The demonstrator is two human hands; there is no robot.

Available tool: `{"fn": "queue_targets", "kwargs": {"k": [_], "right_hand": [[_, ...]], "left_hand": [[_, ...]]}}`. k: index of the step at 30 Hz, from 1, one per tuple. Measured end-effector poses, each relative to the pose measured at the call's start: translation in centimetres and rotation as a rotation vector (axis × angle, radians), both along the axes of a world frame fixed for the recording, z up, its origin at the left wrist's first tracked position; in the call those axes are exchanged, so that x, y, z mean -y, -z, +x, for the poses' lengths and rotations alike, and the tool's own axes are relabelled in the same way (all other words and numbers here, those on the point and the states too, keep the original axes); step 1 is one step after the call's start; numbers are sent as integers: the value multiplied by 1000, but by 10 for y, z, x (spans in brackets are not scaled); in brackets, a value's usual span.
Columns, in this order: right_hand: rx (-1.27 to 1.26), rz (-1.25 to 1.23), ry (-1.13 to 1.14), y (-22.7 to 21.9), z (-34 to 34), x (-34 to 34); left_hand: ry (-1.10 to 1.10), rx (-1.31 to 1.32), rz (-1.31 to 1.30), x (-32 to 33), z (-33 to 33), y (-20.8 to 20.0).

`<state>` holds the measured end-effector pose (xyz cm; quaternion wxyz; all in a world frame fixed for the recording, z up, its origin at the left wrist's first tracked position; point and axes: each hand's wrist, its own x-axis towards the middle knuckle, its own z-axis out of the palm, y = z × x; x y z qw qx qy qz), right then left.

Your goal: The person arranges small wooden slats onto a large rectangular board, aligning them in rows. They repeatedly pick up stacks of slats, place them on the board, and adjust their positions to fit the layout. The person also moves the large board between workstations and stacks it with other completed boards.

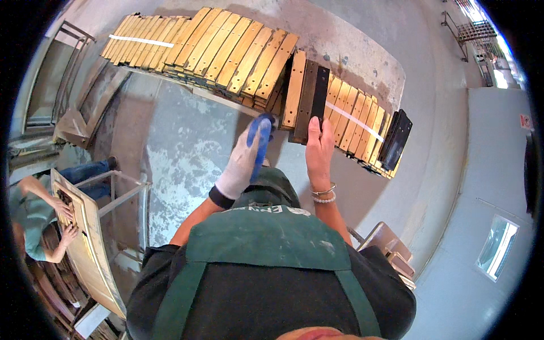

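My right hand, bare with bracelets at the wrist, grips the near end of a black slat with holes in it. Beside this slat lie a dark brown slat and a yellow wood-coloured slat, also drilled. My left hand, in a white and blue glove, is held edge-on to the left, apart from the slats, its fingers stretched out with nothing visible in them. Stacked yellow slats run along the bench to the left. More yellow slats lie to the right under a white strap.
Black slats lean at the row's right end. Another person works at a wooden-topped table on the left. Metal frames stand at the far left. A brown chair-like piece is at my right, near a pale wall.
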<state>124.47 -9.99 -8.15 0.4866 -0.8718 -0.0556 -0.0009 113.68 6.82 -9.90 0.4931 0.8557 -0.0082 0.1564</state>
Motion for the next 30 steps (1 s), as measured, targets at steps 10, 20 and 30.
{"fn": "queue_targets", "kwargs": {"k": [10, 20, 30], "right_hand": [[107, -127, -7, 0, -4, -7], [-563, 477, 69, -7, -55, 32], [-539, 529, 74, 3, -116, 57]], "left_hand": [[-92, -428, -361, 11, 41, -44], [128, -570, -695, 31, -12, -24], [279, -464, -822, 34, -98, -48]]}}
